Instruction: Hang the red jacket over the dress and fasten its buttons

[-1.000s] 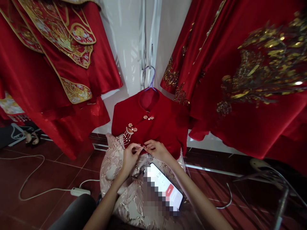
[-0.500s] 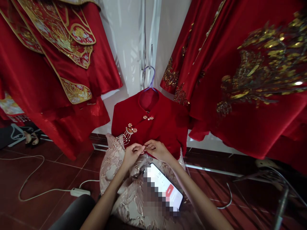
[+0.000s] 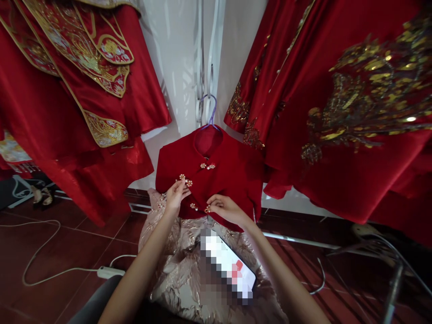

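A small red jacket [image 3: 229, 173] hangs on a purple hanger [image 3: 212, 110] in front of me, above a pale pink brocade skirt [image 3: 189, 265]. Pearl flower buttons [image 3: 206, 166] fasten its collar. My left hand [image 3: 175, 196] is raised to the tasselled pearl ornament [image 3: 185, 181] on the jacket's left side, fingers closed around it. My right hand [image 3: 225, 209] pinches the jacket's lower front edge at a pearl button [image 3: 207, 209]. A second pearl button [image 3: 193, 206] sits just left of it.
A phone [image 3: 227, 265] with a lit screen lies on the skirt below my hands. Large red embroidered gowns [image 3: 340, 103] hang at the right, and other red gowns [image 3: 67, 90] hang at the left. A white cable and power strip [image 3: 107, 272] lie on the dark red floor tiles.
My left hand left the lower button, where both hands were together, and rose up-left to the tasselled ornament. My right hand stayed at the lower edge. The lower buttons now lie apart.
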The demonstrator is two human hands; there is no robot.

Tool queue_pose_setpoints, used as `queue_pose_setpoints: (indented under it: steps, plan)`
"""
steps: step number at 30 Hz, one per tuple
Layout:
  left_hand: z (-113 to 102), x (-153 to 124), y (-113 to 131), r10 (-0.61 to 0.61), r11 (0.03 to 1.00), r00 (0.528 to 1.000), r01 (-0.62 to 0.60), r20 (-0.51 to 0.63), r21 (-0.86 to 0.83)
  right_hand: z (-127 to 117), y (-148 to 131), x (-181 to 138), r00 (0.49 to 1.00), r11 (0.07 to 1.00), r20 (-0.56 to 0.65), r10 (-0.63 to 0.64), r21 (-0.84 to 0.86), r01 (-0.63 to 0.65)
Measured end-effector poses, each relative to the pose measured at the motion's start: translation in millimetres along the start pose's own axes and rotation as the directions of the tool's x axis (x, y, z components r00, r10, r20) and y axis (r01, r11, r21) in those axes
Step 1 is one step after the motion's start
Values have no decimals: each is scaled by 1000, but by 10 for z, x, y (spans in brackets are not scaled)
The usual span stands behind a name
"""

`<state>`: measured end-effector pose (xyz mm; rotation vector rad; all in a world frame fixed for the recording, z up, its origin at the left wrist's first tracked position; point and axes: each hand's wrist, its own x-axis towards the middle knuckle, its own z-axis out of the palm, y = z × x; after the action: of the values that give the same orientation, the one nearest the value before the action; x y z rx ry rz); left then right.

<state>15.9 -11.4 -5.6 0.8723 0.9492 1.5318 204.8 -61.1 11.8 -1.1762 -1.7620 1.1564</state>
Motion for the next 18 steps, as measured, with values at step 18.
queue_pose_setpoints:
  steps: [18]
  plan:
    - [667, 50, 606, 456, 306, 692, -712, 560, 632, -366, -172, -233, 940, 1000, 340, 11, -28, -1]
